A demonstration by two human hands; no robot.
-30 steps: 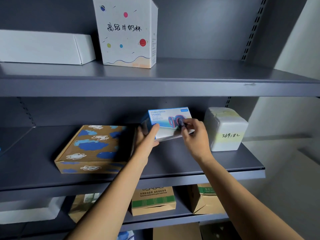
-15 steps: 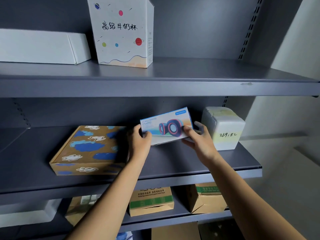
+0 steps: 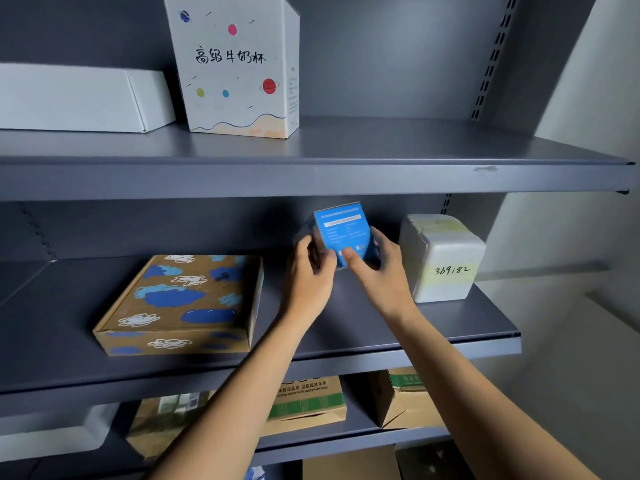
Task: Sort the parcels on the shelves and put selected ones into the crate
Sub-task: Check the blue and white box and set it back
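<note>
Both hands, the left hand (image 3: pixel 311 271) and right hand (image 3: pixel 379 271), grip a small blue box (image 3: pixel 341 230) with curled fingers, holding it above the middle shelf (image 3: pixel 381 351) beside a white foam parcel (image 3: pixel 445 258).

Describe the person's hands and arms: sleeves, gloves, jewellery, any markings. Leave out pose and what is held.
The left hand and the right hand are ungloved. No watch, bracelet or wristband shows at either wrist. No ring can be made out, though the fingers are blurred. Both arms are uncovered down to the picture's bottom edge, with no sleeve in view.
</note>
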